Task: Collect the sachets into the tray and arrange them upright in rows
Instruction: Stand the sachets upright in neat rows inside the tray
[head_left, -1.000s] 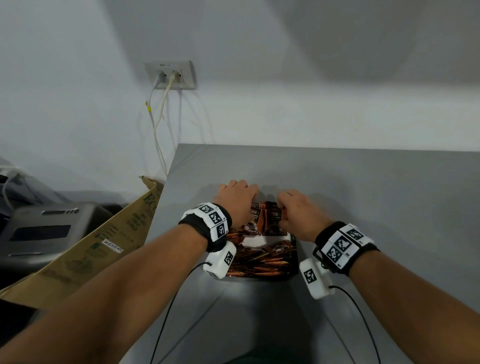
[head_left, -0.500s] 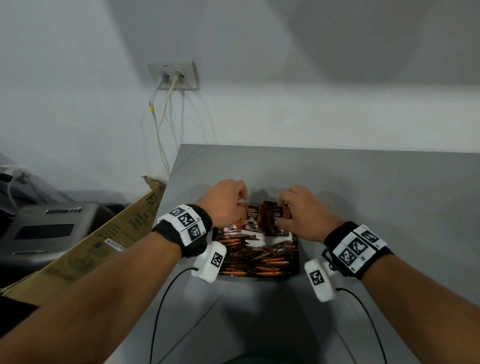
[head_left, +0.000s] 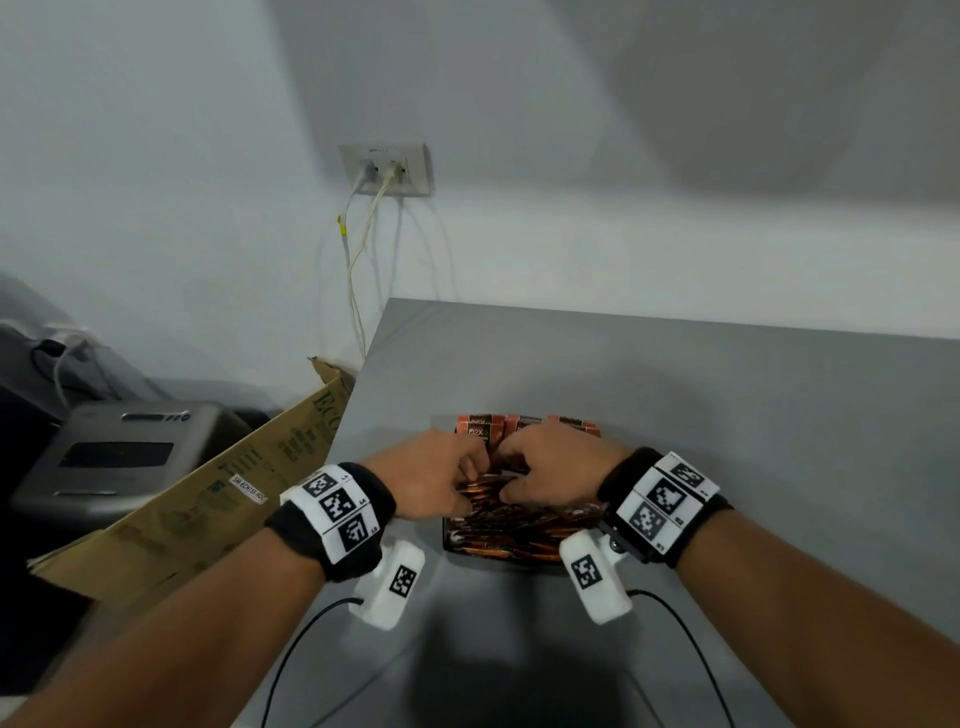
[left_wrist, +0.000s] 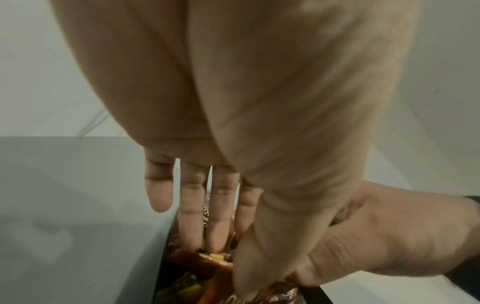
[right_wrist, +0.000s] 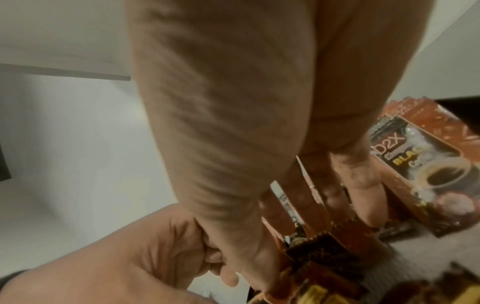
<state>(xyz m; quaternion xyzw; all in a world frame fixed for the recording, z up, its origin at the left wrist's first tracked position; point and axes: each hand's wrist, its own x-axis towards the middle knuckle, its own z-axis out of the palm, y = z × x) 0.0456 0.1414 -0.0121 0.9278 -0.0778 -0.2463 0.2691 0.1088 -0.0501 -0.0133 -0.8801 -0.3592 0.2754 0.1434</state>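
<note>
Both hands are working low in the frame's centre — the left hand (head_left: 431, 480) and right hand (head_left: 550, 475) are pinching thin, light, probably slippery sachets (head_left: 511, 525) by their edges inside the tray (head_left: 451, 546) — fingers narrow.

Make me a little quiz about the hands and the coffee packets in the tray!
1. True or false: both hands are over the tray.
2. Which sachets stand upright?
A) those at the far end of the tray
B) those at the near end
C) none
3. Fill in: the near sachets lie in a loose ____.

Key
1. True. The left hand and right hand meet above it, fingers among the sachets.
2. A. The upright sachets stand along the far end.
3. Pile.
</note>
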